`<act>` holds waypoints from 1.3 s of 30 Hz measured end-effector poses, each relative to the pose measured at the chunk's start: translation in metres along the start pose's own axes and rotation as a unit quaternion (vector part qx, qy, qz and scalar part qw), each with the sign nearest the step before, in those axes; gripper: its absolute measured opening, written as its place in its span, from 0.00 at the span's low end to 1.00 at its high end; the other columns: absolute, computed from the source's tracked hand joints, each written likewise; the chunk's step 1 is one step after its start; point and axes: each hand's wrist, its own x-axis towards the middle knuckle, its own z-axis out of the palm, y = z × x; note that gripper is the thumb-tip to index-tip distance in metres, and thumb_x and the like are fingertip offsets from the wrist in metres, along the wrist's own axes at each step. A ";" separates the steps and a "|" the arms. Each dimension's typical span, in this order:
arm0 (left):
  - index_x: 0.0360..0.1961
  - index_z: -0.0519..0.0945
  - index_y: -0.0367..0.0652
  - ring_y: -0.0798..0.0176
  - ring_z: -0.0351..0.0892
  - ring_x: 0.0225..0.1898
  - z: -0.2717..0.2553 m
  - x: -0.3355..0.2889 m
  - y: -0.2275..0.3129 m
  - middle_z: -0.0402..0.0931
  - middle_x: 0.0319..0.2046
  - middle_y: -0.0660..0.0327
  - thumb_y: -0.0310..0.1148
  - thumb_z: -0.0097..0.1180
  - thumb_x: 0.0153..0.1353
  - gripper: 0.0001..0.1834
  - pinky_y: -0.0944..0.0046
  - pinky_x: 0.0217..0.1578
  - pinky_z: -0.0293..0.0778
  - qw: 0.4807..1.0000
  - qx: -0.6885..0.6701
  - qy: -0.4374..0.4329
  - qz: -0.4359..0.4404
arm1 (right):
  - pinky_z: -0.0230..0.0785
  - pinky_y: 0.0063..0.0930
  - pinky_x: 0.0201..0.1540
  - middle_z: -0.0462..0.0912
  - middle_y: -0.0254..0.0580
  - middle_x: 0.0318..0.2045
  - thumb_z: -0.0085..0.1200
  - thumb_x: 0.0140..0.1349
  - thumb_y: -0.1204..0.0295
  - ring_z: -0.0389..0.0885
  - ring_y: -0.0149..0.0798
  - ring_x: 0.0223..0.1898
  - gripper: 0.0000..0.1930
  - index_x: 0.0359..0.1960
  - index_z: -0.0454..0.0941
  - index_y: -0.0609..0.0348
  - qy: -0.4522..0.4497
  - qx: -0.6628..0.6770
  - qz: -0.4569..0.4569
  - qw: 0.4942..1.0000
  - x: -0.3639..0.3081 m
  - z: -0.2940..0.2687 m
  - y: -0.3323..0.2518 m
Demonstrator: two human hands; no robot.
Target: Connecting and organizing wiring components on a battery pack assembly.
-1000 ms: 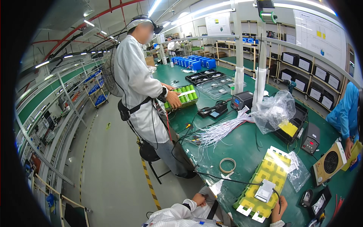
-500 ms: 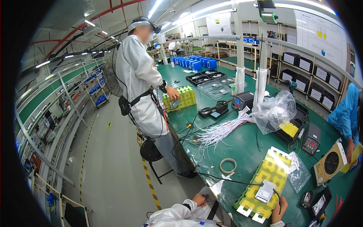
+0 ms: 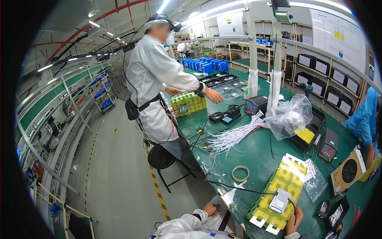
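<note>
A long battery pack (image 3: 284, 181) with yellow-green cell holders and white metal tabs at its ends lies slantwise on the green bench in front of me. A small silver box (image 3: 280, 201) with black cables sits on its near half. My right hand (image 3: 293, 220) is at the pack's near right edge, fingers curled against it beside a short black cable; part of the grip is hidden. Low in the picture, my left hand (image 3: 211, 209) rests on my lap, holding nothing, its fingers loosely lying there.
A tape roll (image 3: 240, 174), a bundle of white wires (image 3: 238, 137), a soldering station (image 3: 255, 105) and a clear plastic bag (image 3: 289, 117) lie beyond the pack. Right of it stand a beige fan (image 3: 348, 171) and a blue-sleeved person (image 3: 364, 119). A co-worker (image 3: 149, 83) stands at another pack (image 3: 189, 104).
The co-worker has leaned toward the bench, one arm now stretched out past their pack, the other hand behind it. The blue-sleeved person's hand has shifted slightly. My hands and pack stay put.
</note>
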 end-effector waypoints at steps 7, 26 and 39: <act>0.21 0.78 0.34 0.65 0.73 0.10 0.001 0.004 -0.004 0.78 0.15 0.56 0.52 0.50 0.59 0.28 0.66 0.11 0.66 1.000 -0.002 -0.006 0.000 | 0.52 0.21 0.21 0.64 0.28 0.15 0.48 0.59 0.76 0.60 0.21 0.21 0.11 0.20 0.66 0.65 -0.008 -0.001 0.003 1.000 -0.001 -0.002 -0.004; 0.20 0.77 0.34 0.65 0.74 0.11 -0.001 -0.002 0.002 0.78 0.15 0.56 0.53 0.49 0.59 0.28 0.65 0.11 0.65 1.000 0.002 -0.008 0.002 | 0.53 0.21 0.21 0.65 0.29 0.15 0.48 0.59 0.76 0.60 0.21 0.20 0.10 0.20 0.67 0.65 -0.006 0.008 0.000 1.000 -0.001 0.000 -0.007; 0.21 0.78 0.34 0.64 0.74 0.11 -0.001 -0.003 0.002 0.78 0.15 0.56 0.53 0.49 0.59 0.28 0.65 0.11 0.65 1.000 0.001 -0.003 0.000 | 0.52 0.21 0.20 0.66 0.28 0.16 0.48 0.59 0.76 0.60 0.20 0.20 0.09 0.21 0.68 0.66 -0.011 0.019 -0.001 1.000 -0.003 0.001 -0.008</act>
